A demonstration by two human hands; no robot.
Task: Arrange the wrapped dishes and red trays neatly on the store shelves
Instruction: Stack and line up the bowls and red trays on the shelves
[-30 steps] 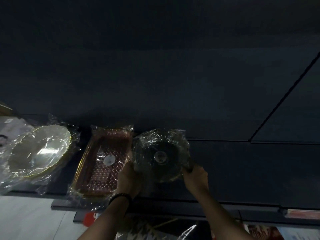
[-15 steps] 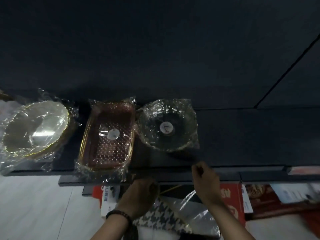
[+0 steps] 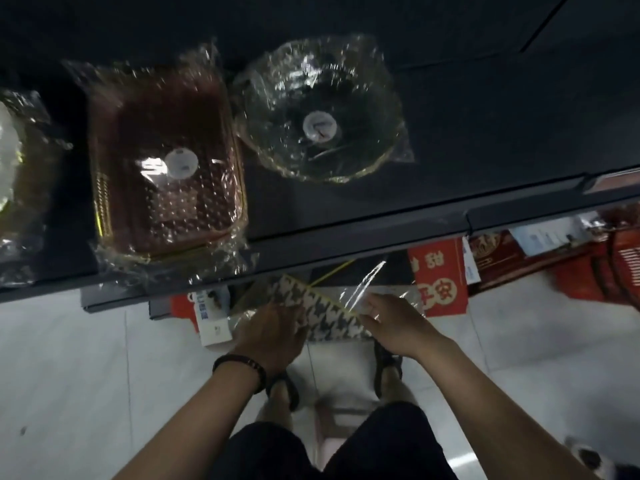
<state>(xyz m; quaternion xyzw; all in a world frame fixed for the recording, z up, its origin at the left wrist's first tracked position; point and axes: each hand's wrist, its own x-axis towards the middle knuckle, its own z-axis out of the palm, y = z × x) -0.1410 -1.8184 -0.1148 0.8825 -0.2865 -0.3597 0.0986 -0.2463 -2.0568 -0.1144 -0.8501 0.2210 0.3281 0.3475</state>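
Observation:
A wrapped red tray (image 3: 166, 164) with gold trim lies on the dark shelf (image 3: 346, 216). Right of it sits a wrapped clear glass dish (image 3: 322, 112) with a round sticker. A wrapped pale dish (image 3: 10, 147) shows at the left edge. Below the shelf edge, a wrapped houndstooth-patterned dish (image 3: 322, 313) sits low among boxes. My left hand (image 3: 270, 334) lies over its left side and my right hand (image 3: 394, 323) holds its right edge, fingers on the plastic wrap.
Red boxes (image 3: 440, 278) and a white-blue carton (image 3: 211, 320) stand on a lower level under the shelf. More red packages (image 3: 588, 265) sit to the right. White tiled floor (image 3: 69, 375) spreads on the left; my feet in sandals are beneath my hands.
Both hands left the glass dish on the shelf, dropped below the shelf edge and reached the houndstooth dish. The view tilted downward.

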